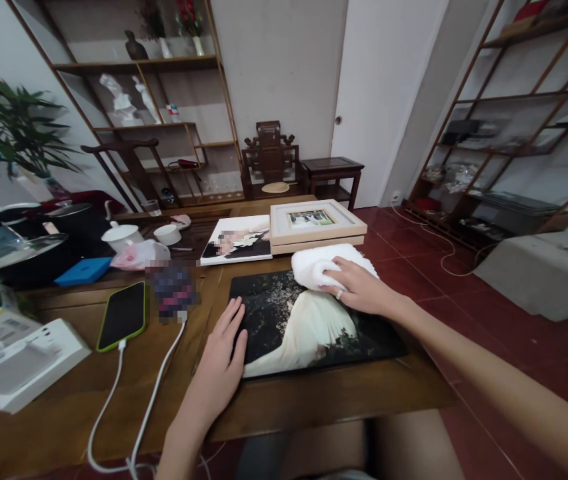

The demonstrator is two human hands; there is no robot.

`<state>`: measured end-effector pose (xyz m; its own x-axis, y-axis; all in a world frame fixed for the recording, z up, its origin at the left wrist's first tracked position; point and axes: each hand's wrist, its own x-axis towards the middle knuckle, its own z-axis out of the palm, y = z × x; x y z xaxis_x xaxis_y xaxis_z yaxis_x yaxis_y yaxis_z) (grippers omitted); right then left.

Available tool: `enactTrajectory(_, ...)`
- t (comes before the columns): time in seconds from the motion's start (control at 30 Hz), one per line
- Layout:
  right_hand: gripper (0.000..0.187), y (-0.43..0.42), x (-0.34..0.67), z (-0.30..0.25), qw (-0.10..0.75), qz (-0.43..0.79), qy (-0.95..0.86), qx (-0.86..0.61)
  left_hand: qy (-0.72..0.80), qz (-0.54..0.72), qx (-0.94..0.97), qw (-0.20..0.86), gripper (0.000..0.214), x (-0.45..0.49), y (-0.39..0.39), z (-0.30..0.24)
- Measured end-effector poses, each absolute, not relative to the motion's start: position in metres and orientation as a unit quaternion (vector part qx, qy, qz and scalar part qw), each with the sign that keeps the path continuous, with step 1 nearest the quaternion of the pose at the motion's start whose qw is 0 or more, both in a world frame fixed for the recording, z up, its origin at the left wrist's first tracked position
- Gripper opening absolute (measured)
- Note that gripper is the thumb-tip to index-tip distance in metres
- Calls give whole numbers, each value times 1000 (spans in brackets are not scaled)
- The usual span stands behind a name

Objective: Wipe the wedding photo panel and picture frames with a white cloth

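Note:
A dark photo panel (pixel 269 327) with a long white gown printed on it lies flat on the wooden table (pixel 314 407). My left hand (pixel 221 353) rests on its left edge with the fingers stretched out. Bunched in my right hand (pixel 357 287) is a white towel (pixel 309 263), pressed on the far right part of the panel and covering that corner. Just beyond lie a smaller photo panel (pixel 237 250) and a pale wooden picture frame (pixel 314 233), which sits on top of another frame.
Left of the panel are a phone in a green case (pixel 123 317), white charging cables (pixel 159 380) and a white power strip (pixel 44 363). Farther back stand a white teapot (pixel 121 235), a cup (pixel 167 233) and a black pan (pixel 29 257). The table's right edge borders the red tiled floor (pixel 504 333).

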<state>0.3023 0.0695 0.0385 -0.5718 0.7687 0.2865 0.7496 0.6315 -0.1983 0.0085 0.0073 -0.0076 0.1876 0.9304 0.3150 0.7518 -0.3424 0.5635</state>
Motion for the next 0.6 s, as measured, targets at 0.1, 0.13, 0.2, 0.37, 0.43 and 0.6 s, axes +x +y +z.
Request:
enactTrajectory(0.1, 26, 66, 299, 38, 189, 26, -884, -427, 548, 319, 760, 144, 46, 8, 7, -8)
enactTrajectory(0.13, 23, 57, 296, 39, 192, 30, -886, -422, 546, 318, 762, 142, 46, 8, 8, -8)
enactTrajectory(0.2, 17, 32, 290, 40, 194, 45, -892, -405, 543, 317, 766, 133, 45, 8, 8, -9)
enactTrajectory(0.37, 15, -41, 271, 40, 185, 86, -924, -323, 538, 316, 771, 128, 46, 8, 9, -9)
enactTrajectory(0.43, 17, -55, 265, 39, 184, 97, -932, -295, 539, 314, 770, 133, 46, 8, 9, -9)
enactTrajectory(0.6, 15, -22, 261, 41, 181, 93, -923, -325, 541, 312, 770, 131, 46, 8, 9, -9)
